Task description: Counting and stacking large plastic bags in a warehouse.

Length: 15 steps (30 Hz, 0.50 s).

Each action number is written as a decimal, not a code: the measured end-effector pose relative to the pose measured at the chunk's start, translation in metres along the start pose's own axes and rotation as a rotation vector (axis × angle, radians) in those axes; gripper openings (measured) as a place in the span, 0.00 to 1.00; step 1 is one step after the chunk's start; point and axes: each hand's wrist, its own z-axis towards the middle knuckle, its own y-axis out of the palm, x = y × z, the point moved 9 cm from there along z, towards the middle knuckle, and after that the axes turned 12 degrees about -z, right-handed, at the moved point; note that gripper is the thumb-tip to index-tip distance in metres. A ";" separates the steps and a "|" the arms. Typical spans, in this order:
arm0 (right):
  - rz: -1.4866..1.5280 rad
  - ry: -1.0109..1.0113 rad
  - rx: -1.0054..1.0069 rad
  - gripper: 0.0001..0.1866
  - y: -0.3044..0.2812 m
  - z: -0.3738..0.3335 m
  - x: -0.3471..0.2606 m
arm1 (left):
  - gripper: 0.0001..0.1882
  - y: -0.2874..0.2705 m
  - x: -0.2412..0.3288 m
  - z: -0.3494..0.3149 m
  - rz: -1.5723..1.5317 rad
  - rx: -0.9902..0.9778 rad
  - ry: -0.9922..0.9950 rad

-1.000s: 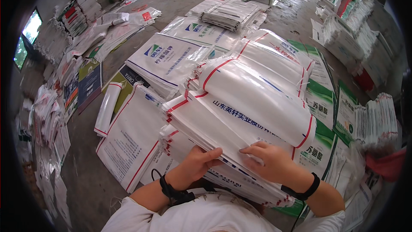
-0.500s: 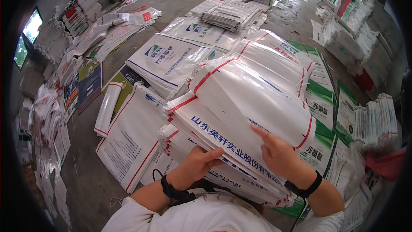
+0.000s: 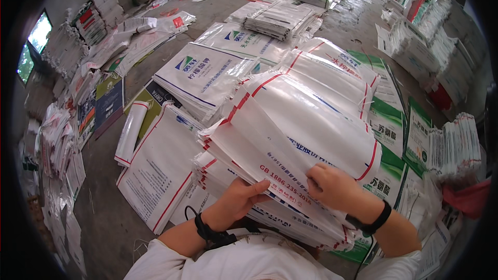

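Note:
A thick stack of white woven sacks point(image 3: 223, 137) with red border stripes and printing lies in front of me. My left hand point(image 3: 239, 201) is closed on the stack's near edge, thumb on top and fingers underneath. My right hand point(image 3: 332, 186) has its fingers curled in a pinch on the edge of an upper sack point(image 3: 270, 124), farther right on the same side. That sack bends upward, baring a printed sack point(image 3: 275, 176) below it. A folded-over white sack point(image 3: 321, 119) lies curved across the far part of the stack. My right fingertips are partly hidden.
White sacks with blue print point(image 3: 199, 75) lie in piles beyond. Green-and-white sacks point(image 3: 386, 129) spread out at the right, beside an upright bundle point(image 3: 454, 148). Single sacks point(image 3: 155, 171) and a rolled sack point(image 3: 132, 129) lie at left. Tall sack stacks point(image 3: 106, 8) stand along the walls.
My right hand has gone from a pointing, spread-finger pose to a closed pinch. An upper sack's near edge has been turned up, showing different printing beneath. My left hand has stayed in place.

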 end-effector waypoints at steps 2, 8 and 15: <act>-0.106 0.013 -0.158 0.10 -0.001 0.017 0.035 | 0.32 0.000 0.000 -0.001 -0.002 -0.010 0.004; -0.659 0.279 0.600 0.13 -0.132 0.029 0.105 | 0.33 0.002 -0.001 0.003 0.017 -0.035 0.014; -0.003 -0.070 -0.005 0.17 -0.008 -0.008 -0.043 | 0.31 0.003 -0.004 0.004 0.014 -0.044 0.010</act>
